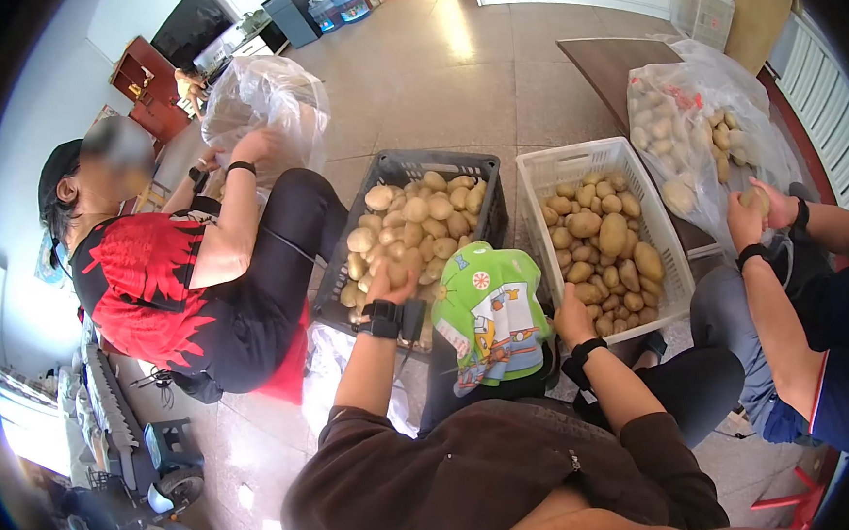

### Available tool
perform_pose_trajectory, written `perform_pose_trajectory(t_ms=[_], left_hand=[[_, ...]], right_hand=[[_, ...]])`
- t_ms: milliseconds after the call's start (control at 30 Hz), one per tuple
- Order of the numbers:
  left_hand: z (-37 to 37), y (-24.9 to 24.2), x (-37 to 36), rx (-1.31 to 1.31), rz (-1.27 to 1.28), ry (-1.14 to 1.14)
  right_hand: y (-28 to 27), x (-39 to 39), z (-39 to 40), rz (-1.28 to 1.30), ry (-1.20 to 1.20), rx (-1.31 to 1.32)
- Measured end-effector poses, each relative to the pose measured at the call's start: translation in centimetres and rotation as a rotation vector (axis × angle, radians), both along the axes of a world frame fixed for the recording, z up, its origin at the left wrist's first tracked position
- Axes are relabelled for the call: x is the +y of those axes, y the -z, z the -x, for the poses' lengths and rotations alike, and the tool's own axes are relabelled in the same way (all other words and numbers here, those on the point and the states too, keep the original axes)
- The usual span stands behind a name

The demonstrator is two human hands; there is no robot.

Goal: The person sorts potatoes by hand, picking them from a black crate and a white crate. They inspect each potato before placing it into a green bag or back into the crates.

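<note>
A black crate (485,164) full of pale potatoes (415,209) stands in front of me on the left. My left hand (393,279) is over its near part, touching the potatoes, with fingers partly curled; a grip on one cannot be made out. To the right stands a white crate (655,181) of smaller, browner potatoes (613,236). At its near left edge is my right hand (572,318), thumb up, its other fingers mostly hidden. Between the crates, a green printed cap (491,309) rests over my knee, beside my right hand.
A person in red and black (153,272) sits at left, hands at a clear plastic bag (269,104). At right, another person's hands (757,214) hold a potato beside a bag of potatoes (659,119) on a brown board (607,64). A dark stool (173,444) stands lower left.
</note>
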State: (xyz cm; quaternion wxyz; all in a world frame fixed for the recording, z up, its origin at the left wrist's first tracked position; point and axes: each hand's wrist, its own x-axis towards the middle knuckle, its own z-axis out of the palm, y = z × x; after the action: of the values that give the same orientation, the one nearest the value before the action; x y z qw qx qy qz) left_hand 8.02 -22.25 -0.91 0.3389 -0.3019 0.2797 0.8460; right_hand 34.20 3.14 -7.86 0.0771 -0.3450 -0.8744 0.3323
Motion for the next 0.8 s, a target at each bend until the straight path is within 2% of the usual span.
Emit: perform_pose_trajectory(t_ms=[33,133,233,333,467,567,667,767,800], left_hand=[[-0.1,1.4,-1.1,-0.054,0.066,0.002],[0.1,6.9,-3.9,-0.003,0.242,0.068],[-1.7,9.9,-4.5,0.386,0.776,0.255],[-1.8,10.1,-4.8,0.426,0.835,0.261],[-0.3,7.2,-4.7,0.384,0.643,0.155],[0.8,2.2,-2.3,0.323,0.276,0.089],[0.1,-2.3,2.1,0.351,-0.015,0.162],[-2.2,-4.8,8.5,0.390,-0.251,0.286],[-4.4,-6.5,11.1,0.332,-0.170,0.261]], right_hand=[[-0.2,0.0,0.0,0.012,-0.001,-0.006],[-0.4,-0.3,-0.2,0.002,-0.003,0.017],[-0.7,-0.3,-0.1,0.053,0.018,-0.042],[-0.8,-0.3,-0.2,0.076,0.028,-0.046],[0.4,-0.1,-0.1,0.057,0.018,-0.023],[0.7,0.0,-0.1,0.051,0.020,-0.014],[0.2,-0.2,-0.2,0.055,0.013,-0.020],[1.4,0.2,0.3,0.072,0.019,-0.025],[2.0,0.4,0.2,0.085,0.035,-0.035]])
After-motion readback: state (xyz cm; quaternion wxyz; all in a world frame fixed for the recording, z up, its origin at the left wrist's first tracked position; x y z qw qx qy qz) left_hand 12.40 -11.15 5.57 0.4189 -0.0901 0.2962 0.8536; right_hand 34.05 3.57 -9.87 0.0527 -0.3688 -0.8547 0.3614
